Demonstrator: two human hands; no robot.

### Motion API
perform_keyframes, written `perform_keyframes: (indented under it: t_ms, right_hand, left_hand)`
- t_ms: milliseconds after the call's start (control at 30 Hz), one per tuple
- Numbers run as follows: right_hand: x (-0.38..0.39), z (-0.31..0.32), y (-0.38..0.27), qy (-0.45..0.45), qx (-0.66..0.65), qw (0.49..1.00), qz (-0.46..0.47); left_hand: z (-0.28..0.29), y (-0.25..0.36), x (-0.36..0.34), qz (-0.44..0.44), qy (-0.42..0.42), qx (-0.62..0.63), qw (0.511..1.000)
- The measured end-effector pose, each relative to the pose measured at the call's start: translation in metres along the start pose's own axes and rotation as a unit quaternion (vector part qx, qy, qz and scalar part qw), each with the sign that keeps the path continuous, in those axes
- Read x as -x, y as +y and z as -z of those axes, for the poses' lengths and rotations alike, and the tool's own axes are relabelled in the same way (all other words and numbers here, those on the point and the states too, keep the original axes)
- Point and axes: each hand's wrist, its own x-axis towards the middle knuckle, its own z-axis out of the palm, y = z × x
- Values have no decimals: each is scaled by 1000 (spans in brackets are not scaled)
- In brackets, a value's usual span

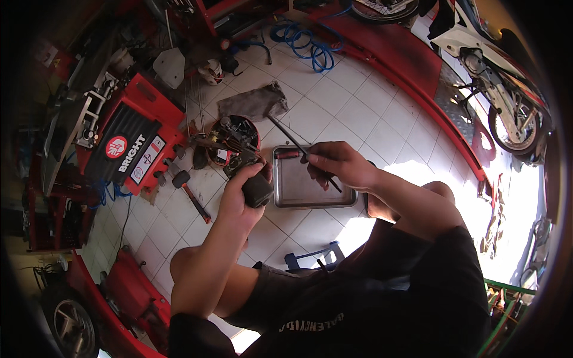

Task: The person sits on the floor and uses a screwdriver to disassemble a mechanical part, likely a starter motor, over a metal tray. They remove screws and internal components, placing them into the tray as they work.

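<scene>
A: What writing do I have in the head view?
B: On my left, a red machine point(160, 106) carries a black panel with large white lettering, a round red-and-white emblem and a pale sticker of small symbols. More pale letters run across the dark shirt point(382, 310).
A: And the things being handled?
B: I see a dark, stubby block point(258, 191) with rounded edges, dull in finish, and a thin, straight dark rod point(287, 135).
A: Where are they against the hands?
B: The block sits in the left hand point(234, 194), thumb over its top; I can't make out all the fingers behind it. The right hand point(339, 162) pinches the rod partway along, one end pointing up and left, the other showing below the fingers, over the metal tray point(276, 182).
A: Around them?
B: A red-handled tool point(289, 154) lies in the tray's far left corner. On the tiled floor point(310, 230), left of the left hand, I have a hammer point(194, 198); a grey cloth point(248, 102) lies farther off.
</scene>
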Motion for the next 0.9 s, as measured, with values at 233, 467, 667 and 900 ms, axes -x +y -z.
perform_keyframes:
  t_ms: [233, 467, 667, 900]
  right_hand:
    - [32, -4, -9, -93, -61, 990, -91]
    - [36, 5, -6, -173, -80, 974, -122]
    - [37, -1, -2, -200, -86, 966, -140]
    - [34, -12, 9, -195, -83, 968, -137]
  left_hand:
    - [4, -5, -33, 7, -15, 26, 1000]
    - [-5, -15, -37, -3, -89, 21, 996]
    - [2, -21, -47, 31, -19, -6, 999]
    - [-9, -23, -38, 28, -31, 25, 999]
